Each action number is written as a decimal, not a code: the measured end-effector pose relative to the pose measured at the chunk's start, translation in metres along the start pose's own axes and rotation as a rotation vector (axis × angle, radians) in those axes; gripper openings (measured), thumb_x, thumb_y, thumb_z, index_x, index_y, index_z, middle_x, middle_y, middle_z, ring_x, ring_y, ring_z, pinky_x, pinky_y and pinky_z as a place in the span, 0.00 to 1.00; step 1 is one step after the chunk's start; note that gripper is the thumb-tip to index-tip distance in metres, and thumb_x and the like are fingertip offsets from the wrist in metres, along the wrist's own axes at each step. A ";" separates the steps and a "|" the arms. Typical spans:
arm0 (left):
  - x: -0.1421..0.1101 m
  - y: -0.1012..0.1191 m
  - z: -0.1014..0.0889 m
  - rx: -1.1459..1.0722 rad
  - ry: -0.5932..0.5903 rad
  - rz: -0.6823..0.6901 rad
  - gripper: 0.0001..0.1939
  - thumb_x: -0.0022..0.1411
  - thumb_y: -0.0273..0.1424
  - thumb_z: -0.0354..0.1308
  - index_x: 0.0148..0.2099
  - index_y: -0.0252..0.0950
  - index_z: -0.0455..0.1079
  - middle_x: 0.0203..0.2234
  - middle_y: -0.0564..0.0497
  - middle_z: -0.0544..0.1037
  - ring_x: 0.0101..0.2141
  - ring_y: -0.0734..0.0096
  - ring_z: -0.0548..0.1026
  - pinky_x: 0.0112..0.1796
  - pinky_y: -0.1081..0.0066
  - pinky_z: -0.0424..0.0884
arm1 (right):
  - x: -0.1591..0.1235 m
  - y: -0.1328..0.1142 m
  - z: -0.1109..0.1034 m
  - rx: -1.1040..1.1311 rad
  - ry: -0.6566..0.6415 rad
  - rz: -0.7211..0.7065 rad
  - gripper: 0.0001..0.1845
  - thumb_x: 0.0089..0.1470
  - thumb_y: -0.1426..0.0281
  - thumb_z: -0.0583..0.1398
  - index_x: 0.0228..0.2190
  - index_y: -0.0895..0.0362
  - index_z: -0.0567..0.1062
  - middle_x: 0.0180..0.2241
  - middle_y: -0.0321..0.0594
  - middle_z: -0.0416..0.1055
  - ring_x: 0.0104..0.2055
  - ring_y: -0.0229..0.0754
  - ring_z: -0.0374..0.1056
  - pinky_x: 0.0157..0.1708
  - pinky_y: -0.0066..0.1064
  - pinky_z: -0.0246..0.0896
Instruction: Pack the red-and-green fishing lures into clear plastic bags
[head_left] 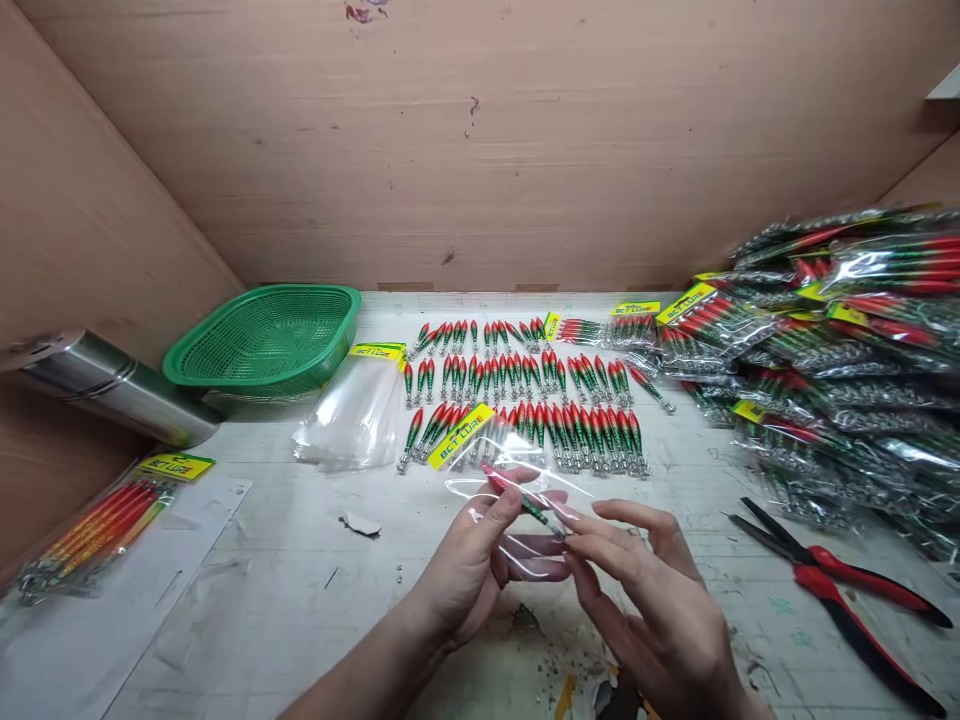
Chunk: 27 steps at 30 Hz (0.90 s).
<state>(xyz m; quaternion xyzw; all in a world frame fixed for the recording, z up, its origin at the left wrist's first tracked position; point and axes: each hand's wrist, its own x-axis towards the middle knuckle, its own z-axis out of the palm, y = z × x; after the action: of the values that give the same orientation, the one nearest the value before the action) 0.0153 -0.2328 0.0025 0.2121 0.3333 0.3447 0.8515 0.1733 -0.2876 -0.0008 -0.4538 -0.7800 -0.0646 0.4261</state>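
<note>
My left hand (469, 555) is closed on a clear plastic bag (529, 570) with a yellow BCT LURE header (460, 438), its thumb over a red and green fishing lure (532, 508). My right hand (660, 590) pinches the hook end of that lure at the near side of the bag. How far the lure lies inside the bag I cannot tell. Beyond both hands, several similar lures (491, 375) lie in three rows on the white table. Left of the rows rests a stack of flat clear bags (351, 410) with yellow headers.
A heap of packed lure bags (817, 380) fills the right side, with red-handled pliers (832, 580) in front. On the left are a green basket (187, 375), a steel flask (120, 385) and a bag of orange lures (105, 530). Wooden boards wall the table.
</note>
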 end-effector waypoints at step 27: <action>-0.002 -0.009 0.003 -0.155 -0.173 0.037 0.22 0.64 0.37 0.52 0.58 0.35 0.62 0.45 0.39 0.77 0.41 0.60 0.78 0.45 0.60 0.70 | 0.002 -0.007 0.010 -0.022 0.102 0.148 0.11 0.50 0.81 0.61 0.34 0.55 0.73 0.36 0.39 0.76 0.42 0.46 0.64 0.40 0.41 0.55</action>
<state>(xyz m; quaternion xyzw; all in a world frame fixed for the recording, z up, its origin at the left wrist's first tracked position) 0.0205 -0.2402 -0.0001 0.1808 0.2271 0.3655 0.8844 0.1618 -0.2853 -0.0036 -0.5111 -0.7207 -0.0644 0.4639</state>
